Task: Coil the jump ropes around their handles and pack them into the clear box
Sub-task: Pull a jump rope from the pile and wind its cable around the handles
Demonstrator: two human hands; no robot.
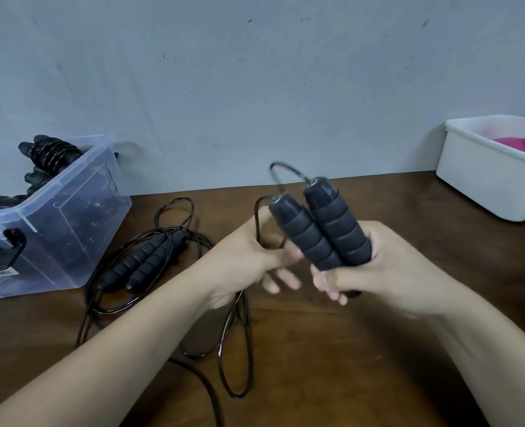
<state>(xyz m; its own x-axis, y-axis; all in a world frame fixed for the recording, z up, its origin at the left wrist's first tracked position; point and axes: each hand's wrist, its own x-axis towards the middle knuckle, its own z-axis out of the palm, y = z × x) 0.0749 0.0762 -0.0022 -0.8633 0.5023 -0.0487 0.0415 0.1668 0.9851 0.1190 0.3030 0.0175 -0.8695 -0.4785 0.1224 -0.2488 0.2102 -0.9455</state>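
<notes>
plain indoor rm, scuffed grey wall (255,72), wood table (316,349)

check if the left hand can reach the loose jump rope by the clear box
Probably, once freed: the loose jump rope lies beside the left hand, nothing between, but that hand grips another rope's cord.

One view only, head-mounted, wide-angle. Faces forward and down across the table (347,349) to the wall (255,72) at the far side. Sits close: forearms enter from the near corners, left hand (249,257) on the rope (256,223) and right hand (387,272) round the handles (326,229) land mid-frame. Left edge crops the clear box (70,211), right edge crops the white tub (476,180). Far table edge runs tilted, higher on the right.
</notes>
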